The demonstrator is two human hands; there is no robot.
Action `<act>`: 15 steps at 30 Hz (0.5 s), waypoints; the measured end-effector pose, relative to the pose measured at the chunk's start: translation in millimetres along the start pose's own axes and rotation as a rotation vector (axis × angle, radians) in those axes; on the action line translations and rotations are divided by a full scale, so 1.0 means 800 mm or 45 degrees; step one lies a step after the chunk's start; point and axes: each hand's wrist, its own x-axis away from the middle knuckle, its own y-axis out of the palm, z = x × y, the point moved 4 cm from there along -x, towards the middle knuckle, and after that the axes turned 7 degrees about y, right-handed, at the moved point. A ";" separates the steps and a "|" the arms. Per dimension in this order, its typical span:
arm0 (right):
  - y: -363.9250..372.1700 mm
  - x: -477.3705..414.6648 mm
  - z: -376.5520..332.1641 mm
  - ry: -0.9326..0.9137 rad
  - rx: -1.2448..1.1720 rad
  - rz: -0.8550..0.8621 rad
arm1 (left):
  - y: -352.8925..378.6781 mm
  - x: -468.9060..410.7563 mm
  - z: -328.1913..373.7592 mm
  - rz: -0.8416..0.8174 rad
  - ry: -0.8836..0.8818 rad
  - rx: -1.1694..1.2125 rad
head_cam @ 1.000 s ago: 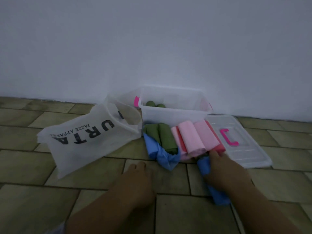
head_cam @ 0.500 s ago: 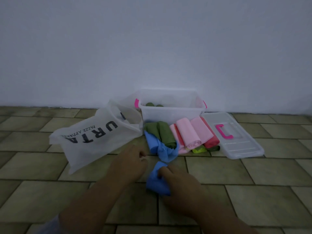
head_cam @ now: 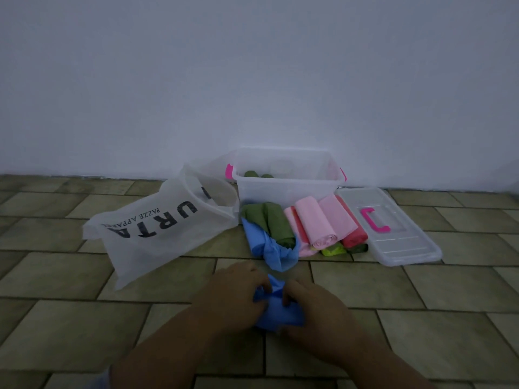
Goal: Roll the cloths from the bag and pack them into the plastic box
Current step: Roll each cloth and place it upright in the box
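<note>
A crumpled blue cloth (head_cam: 276,314) lies on the tiled floor between my hands. My left hand (head_cam: 234,297) and my right hand (head_cam: 314,310) both grip it with bent fingers. Beyond them lies a pile of cloths: another blue cloth (head_cam: 276,252), green rolls (head_cam: 271,223), pink rolls (head_cam: 323,220), a red roll (head_cam: 355,234). The clear plastic box (head_cam: 289,189) stands by the wall with green rolls (head_cam: 257,174) inside. A white bag (head_cam: 163,228) lies on its side at the left, mouth toward the box.
The box's clear lid (head_cam: 398,234) with a pink handle lies flat on the floor right of the pile. A yellow-green cloth (head_cam: 332,250) peeks from under the rolls. A plain wall rises right behind the box.
My right hand pulled the blue cloth from the right of the pile to the floor in front of me. My left hand came in and took hold of it too.
</note>
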 end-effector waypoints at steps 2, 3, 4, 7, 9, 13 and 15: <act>0.003 0.001 -0.001 0.006 -0.024 -0.076 | 0.004 -0.009 -0.005 -0.163 0.005 -0.038; 0.003 0.002 -0.001 0.003 -0.031 -0.104 | 0.004 -0.015 -0.008 -0.121 0.043 -0.138; 0.003 0.002 -0.001 0.000 -0.036 -0.119 | 0.001 -0.021 -0.013 0.047 0.107 -0.292; 0.000 0.003 -0.006 -0.021 -0.019 -0.122 | -0.004 -0.020 -0.040 0.114 -0.244 -0.415; -0.001 0.002 -0.009 -0.041 0.004 -0.135 | -0.019 -0.017 -0.047 0.314 -0.336 -0.380; -0.001 -0.001 -0.010 -0.062 0.018 -0.155 | -0.028 -0.029 -0.040 0.295 -0.126 0.128; 0.000 -0.005 -0.010 -0.078 0.027 -0.174 | -0.007 -0.031 -0.038 -0.042 -0.116 0.164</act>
